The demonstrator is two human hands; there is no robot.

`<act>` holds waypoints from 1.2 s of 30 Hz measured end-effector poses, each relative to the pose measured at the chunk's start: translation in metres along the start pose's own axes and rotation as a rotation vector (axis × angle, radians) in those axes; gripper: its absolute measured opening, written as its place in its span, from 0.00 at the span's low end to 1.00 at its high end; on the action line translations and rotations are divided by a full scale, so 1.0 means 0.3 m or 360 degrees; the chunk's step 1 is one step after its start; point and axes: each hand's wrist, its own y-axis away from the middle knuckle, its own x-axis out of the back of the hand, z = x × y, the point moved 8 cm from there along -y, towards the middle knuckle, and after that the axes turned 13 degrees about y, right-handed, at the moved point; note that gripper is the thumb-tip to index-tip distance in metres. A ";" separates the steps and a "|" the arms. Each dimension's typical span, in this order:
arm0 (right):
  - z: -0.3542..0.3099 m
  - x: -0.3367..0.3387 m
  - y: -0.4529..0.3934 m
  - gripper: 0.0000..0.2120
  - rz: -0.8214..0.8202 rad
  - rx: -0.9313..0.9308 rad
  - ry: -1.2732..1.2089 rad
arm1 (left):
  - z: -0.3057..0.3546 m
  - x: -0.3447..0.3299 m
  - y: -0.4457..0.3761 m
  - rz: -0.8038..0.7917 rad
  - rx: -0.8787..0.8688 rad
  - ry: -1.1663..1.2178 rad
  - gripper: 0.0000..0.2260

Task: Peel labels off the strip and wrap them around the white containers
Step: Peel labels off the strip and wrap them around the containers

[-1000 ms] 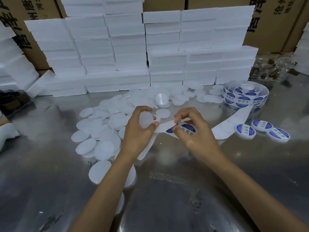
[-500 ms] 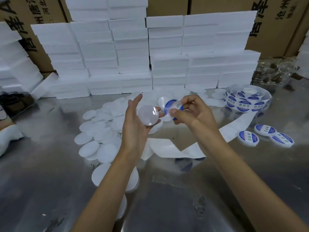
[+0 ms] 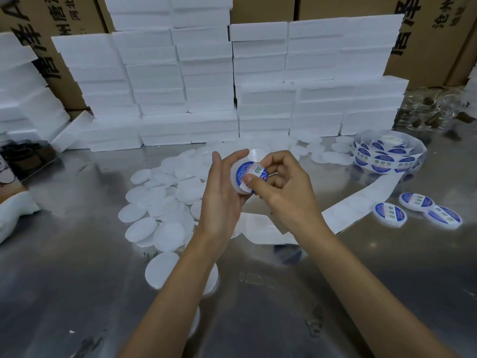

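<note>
Head view, the only one I have: my left hand (image 3: pixel 224 192) cups a small round white container (image 3: pixel 241 177) by its rim, fingers curled round the far edge, lifted above the tabletop (image 3: pixel 361 293). My right hand (image 3: pixel 286 187) presses a blue-and-white label (image 3: pixel 251 171) onto the container's face, thumb down on the label's near edge and the other fingers bent behind it.

Taking that held container as my landmark: the label strip (image 3: pixel 358 205) trails from below it off to the right, bare backing where labels have gone, up to the roll (image 3: pixel 387 153) lying right of and beyond it. Three finished containers (image 3: pixel 415 210) sit farther right, near the strip. A heap of unlabelled containers (image 3: pixel 165 205) spreads to its left and beyond. Foam blocks (image 3: pixel 206 86) are stacked behind, with cardboard boxes (image 3: pixel 426 34) behind those.

I judge the container light and fairly stiff, thin plastic that could flex if squeezed, and smooth enough to slip; holding it by the rim, as now, leaves the face free. The label looks thin, limp and sticky, so it should be handled by one edge and smoothed outward from the thumb, or it may crease or trap air. Placement seems nearly done; pressing down remains.
</note>
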 end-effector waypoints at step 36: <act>0.060 0.099 -0.007 0.23 0.0455 0.0276 0.0888 | -0.013 -0.054 0.031 -0.0131 -0.0037 -0.0624 0.17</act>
